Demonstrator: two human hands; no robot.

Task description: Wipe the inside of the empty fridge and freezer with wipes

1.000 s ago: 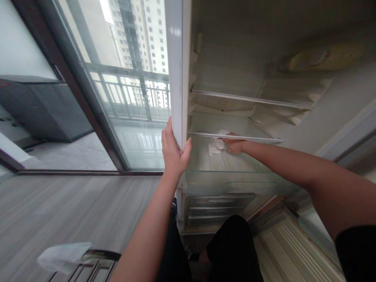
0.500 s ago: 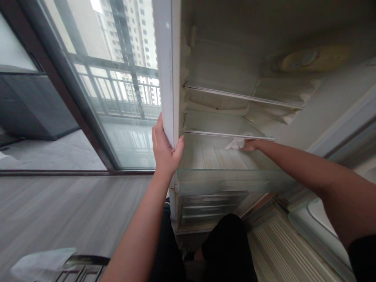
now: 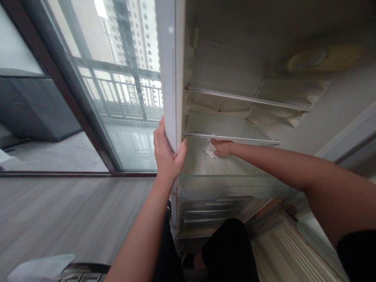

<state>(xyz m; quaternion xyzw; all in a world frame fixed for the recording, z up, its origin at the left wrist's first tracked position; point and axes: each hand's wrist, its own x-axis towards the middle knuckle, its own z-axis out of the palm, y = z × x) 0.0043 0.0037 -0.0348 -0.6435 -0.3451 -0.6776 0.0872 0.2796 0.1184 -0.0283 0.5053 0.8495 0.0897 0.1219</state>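
My left hand (image 3: pixel 169 152) grips the left side edge of a refrigerator (image 3: pixel 172 70), thumb on the inner side and fingers around the outside. Inside the lower compartment, my right hand (image 3: pixel 222 147) holds a crumpled white cloth (image 3: pixel 210 150), possibly a tissue, beneath a glass shelf (image 3: pixel 232 124). The cloth is close to the left inner wall, above a clear drawer (image 3: pixel 229 192) with a ribbed bottom. A second glass shelf (image 3: pixel 249 96) sits higher up.
A yellowish lamp or dial housing (image 3: pixel 323 58) is on the upper right inner wall. Below are freezer drawers (image 3: pixel 211 215); at lower right stands an open ribbed door (image 3: pixel 293 246). A sliding glass door (image 3: pixel 129 145) is at left. A chair or rack with white cloth (image 3: pixel 41 266) sits at bottom left.
My right hand has moved left with the white cloth, toward the refrigerator's left inner wall. My left hand keeps its grip on the edge. The view has shifted slightly.
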